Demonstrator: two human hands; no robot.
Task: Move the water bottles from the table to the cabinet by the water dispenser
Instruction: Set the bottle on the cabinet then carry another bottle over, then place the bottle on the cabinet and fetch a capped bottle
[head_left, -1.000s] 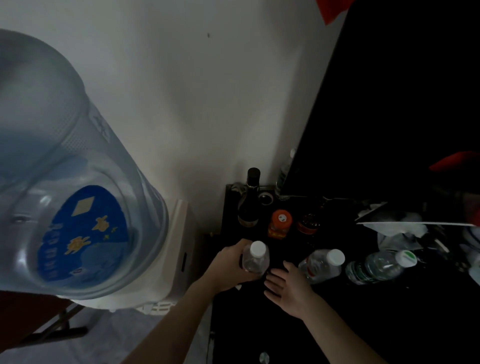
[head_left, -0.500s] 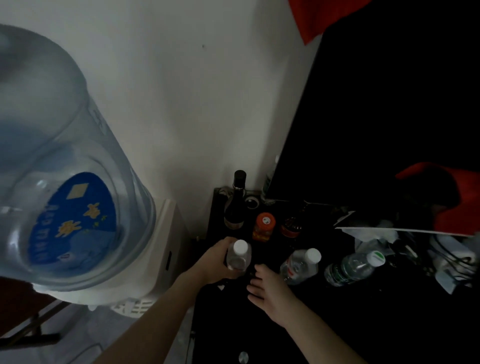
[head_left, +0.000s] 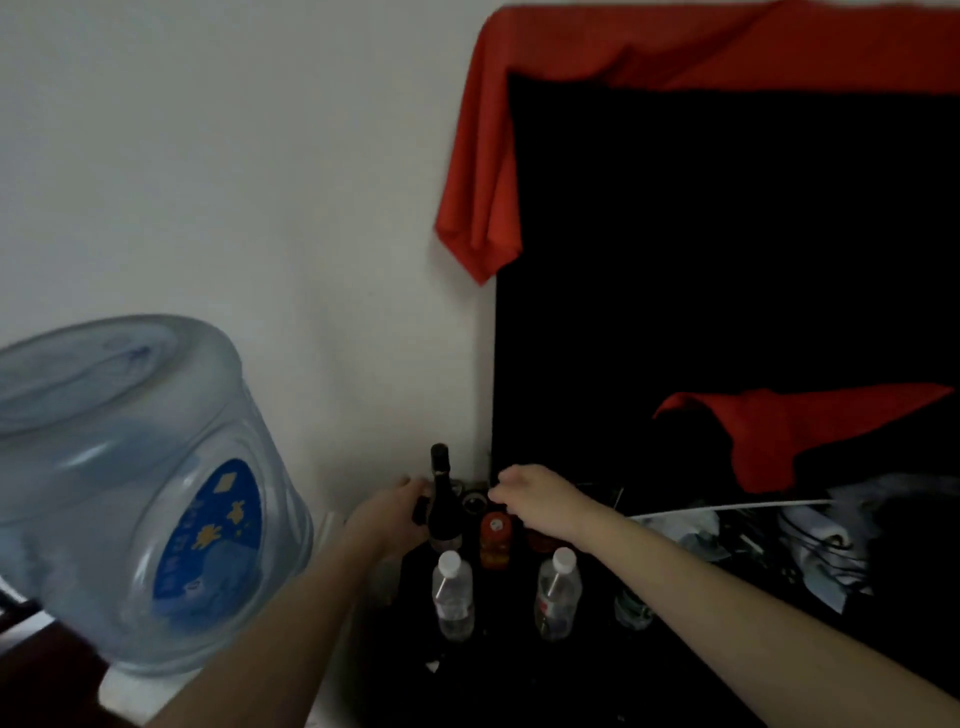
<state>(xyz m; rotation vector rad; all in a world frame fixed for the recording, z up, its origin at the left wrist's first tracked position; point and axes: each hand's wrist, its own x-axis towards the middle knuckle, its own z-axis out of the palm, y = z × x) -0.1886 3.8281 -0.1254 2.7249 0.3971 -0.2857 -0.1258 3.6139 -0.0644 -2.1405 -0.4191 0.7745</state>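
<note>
Two clear water bottles with white caps stand upright on the black cabinet (head_left: 519, 675), one on the left (head_left: 453, 597) and one on the right (head_left: 559, 597). A third bottle with a green label (head_left: 631, 610) shows partly under my right forearm. My left hand (head_left: 387, 522) is further back, curled against the side of a dark glass bottle (head_left: 441, 493). My right hand (head_left: 535, 499) hovers with bent fingers over the cabinet's back corner, above an orange-capped bottle (head_left: 495, 540). What its fingers touch is hidden.
The water dispenser's big blue jug (head_left: 130, 493) fills the lower left, right beside the cabinet. A black panel (head_left: 727, 286) draped with red cloth (head_left: 488, 156) rises behind. White papers and clutter (head_left: 810, 540) lie at the right.
My left hand let go of the water bottle, which now stands upright, and moved back to the dark bottle. The second bottle now stands upright too. My right hand reached toward the back.
</note>
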